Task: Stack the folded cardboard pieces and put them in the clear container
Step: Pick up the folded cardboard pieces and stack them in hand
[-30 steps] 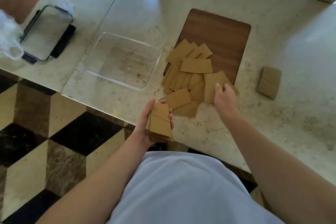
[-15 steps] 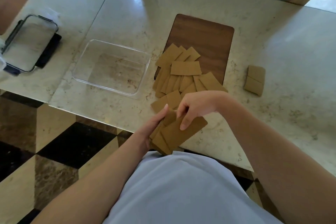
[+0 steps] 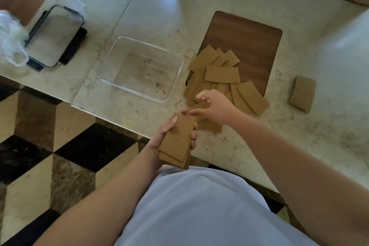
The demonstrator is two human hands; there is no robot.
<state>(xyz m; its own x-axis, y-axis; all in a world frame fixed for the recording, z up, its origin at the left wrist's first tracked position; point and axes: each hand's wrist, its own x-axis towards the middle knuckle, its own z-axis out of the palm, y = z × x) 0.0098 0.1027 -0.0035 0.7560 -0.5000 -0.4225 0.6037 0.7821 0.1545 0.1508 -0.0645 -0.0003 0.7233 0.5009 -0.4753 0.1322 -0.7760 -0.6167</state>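
Note:
My left hand (image 3: 169, 136) grips a stack of folded brown cardboard pieces (image 3: 176, 143) just off the counter's front edge, close to my body. My right hand (image 3: 216, 107) hovers beyond the stack with its fingers spread; its fingertips reach the top piece's far end, over a loose piece (image 3: 211, 125) on the counter. Several more loose pieces (image 3: 221, 75) lie fanned over the front of a dark wooden board (image 3: 247, 40). The clear container (image 3: 143, 70) stands empty to the left of the pile.
A small separate cardboard stack (image 3: 302, 94) lies on the marble counter (image 3: 299, 146) at the right. A clear lid with black clips (image 3: 54, 36) and a crumpled plastic bag (image 3: 10, 40) sit at the far left. Checkered floor shows below the counter edge.
My right hand took a piece from the pile, laid it on the stack in my left hand, let go and moved back toward the pile. The stack is one piece taller.

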